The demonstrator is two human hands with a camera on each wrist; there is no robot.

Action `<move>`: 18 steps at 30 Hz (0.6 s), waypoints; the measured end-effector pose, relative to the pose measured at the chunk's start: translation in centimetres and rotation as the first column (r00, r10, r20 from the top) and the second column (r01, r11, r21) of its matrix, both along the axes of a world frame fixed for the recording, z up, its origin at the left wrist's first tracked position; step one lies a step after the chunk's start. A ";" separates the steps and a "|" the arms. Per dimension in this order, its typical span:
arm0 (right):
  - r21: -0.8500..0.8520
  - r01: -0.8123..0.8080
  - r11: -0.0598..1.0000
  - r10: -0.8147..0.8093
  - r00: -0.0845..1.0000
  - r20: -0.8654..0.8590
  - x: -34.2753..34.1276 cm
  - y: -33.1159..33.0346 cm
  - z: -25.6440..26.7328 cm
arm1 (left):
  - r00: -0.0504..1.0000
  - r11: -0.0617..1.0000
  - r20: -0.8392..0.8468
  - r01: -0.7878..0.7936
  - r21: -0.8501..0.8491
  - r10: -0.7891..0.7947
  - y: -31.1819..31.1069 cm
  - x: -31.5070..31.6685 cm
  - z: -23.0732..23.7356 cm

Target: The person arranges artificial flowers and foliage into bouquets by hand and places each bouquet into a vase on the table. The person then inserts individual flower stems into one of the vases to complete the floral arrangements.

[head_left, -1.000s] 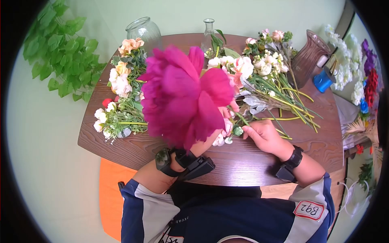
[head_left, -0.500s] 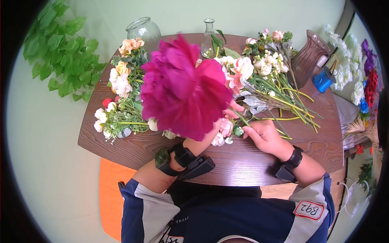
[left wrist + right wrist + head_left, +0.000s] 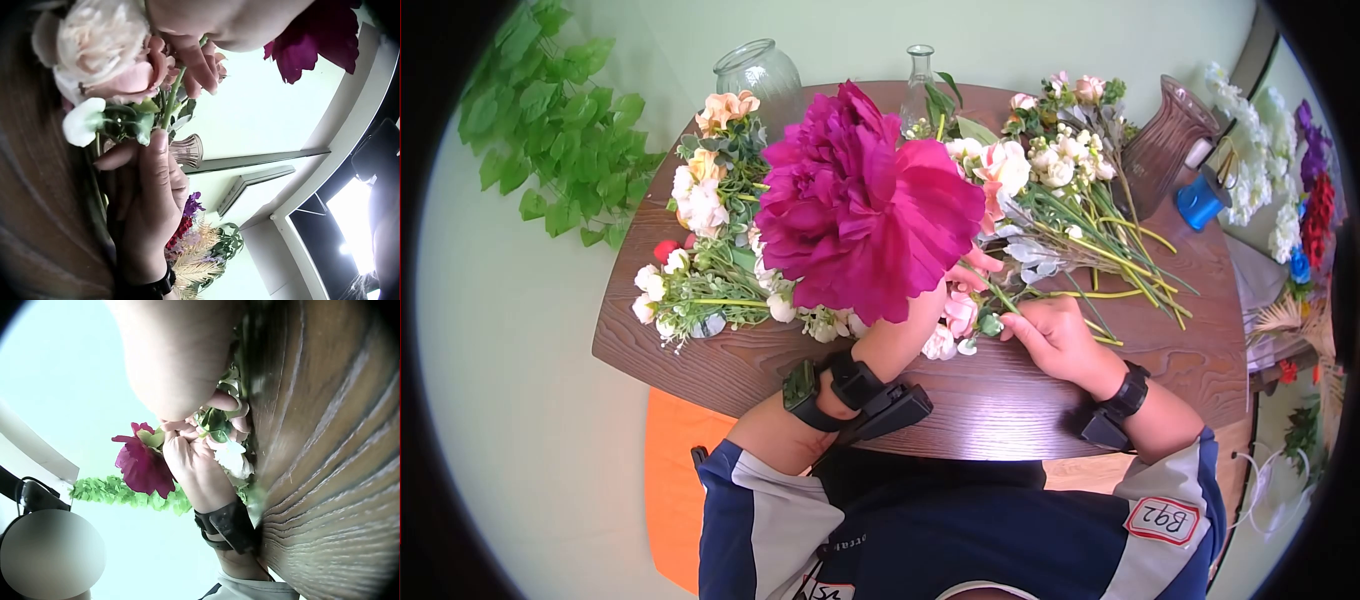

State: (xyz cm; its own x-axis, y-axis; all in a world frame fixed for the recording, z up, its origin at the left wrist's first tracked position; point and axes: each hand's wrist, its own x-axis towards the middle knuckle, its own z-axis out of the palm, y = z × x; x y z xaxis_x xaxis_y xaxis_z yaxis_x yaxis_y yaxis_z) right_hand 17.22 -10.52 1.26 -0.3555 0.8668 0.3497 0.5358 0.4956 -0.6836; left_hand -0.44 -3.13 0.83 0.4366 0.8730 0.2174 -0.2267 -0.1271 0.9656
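Okay, crowded table (image 3: 1000, 410) on my head feed: pale flowers (image 3: 700, 205) down the left side, a stem bundle (image 3: 1115, 245) on the right, round glass jar (image 3: 752, 85) and glass bottle (image 3: 919, 75) at the back, ribbed vase (image 3: 1170, 145) and blue spool (image 3: 1199, 200) back right. Magenta flower (image 3: 860, 215) is up over the middle, blocking my view of part of the left hand (image 3: 978, 268). Left fingers curl round a green stem (image 3: 172, 100); right hand (image 3: 1055, 335) pinches it lower down, thumb on it. Pink roses (image 3: 960, 315) sit just beside both hands. Front table edge runs beneath the forearms; wood grain shows between the wrists, the room I've got. Stem ends lie just beyond the right hand.
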 end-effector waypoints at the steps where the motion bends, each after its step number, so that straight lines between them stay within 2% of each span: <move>1: 0.001 0.000 1.000 0.000 1.000 0.002 0.0 0.0 0.0 | 0.999 1.000 0.035 0.007 -0.025 -0.006 0.1 0.0 -0.2; 3: 0.010 0.003 1.000 -0.003 1.000 -0.002 0.0 0.0 -0.1 | 0.998 0.999 0.069 0.015 -0.051 -0.011 -0.1 0.2 -0.2; 5: 0.019 0.004 1.000 -0.004 1.000 -0.007 0.0 0.0 -0.2 | 0.972 0.970 0.187 -0.097 -0.222 0.140 -0.8 0.8 1.7; 6: 0.029 0.007 1.000 -0.007 1.000 0.006 0.1 0.0 -0.3 | 0.972 0.970 0.187 -0.097 -0.222 0.140 -0.8 0.8 1.9; 8: 0.041 0.010 0.999 -0.011 1.000 0.019 0.1 0.0 -0.3 | 0.939 0.931 0.302 -0.048 -0.363 0.166 -0.6 0.8 2.1; 9: 0.038 0.010 0.999 -0.011 1.000 0.016 0.1 0.0 -0.2 | 0.939 0.931 0.302 -0.048 -0.363 0.166 -0.3 0.8 1.7; 11: 0.034 0.008 0.999 -0.008 1.000 0.013 0.0 0.0 -0.2 | 0.966 0.969 0.241 -0.036 -0.242 0.096 0.1 0.6 1.0; 15: 0.056 -0.021 0.998 0.021 1.000 0.003 0.0 0.0 -0.3 | 0.991 0.967 0.117 -0.031 -0.252 0.062 -0.8 0.1 0.9; 17: 0.055 -0.017 0.998 0.017 1.000 0.003 0.0 0.0 -0.4 | 0.991 0.918 0.127 0.026 -0.397 0.027 -0.7 0.0 0.5; 18: 0.065 -0.011 0.998 0.010 1.000 0.007 0.0 0.0 -0.4 | 0.991 0.918 0.127 0.026 -0.397 0.027 -0.6 0.2 0.4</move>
State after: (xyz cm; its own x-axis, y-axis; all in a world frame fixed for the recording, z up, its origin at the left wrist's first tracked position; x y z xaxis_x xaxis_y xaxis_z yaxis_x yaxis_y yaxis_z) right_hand 17.23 -10.52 0.82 -0.3671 0.8383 0.4031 0.5346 0.5448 -0.6461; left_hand -0.27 -3.74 1.23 0.4278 0.8991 -0.0929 -0.3512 0.2601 0.8994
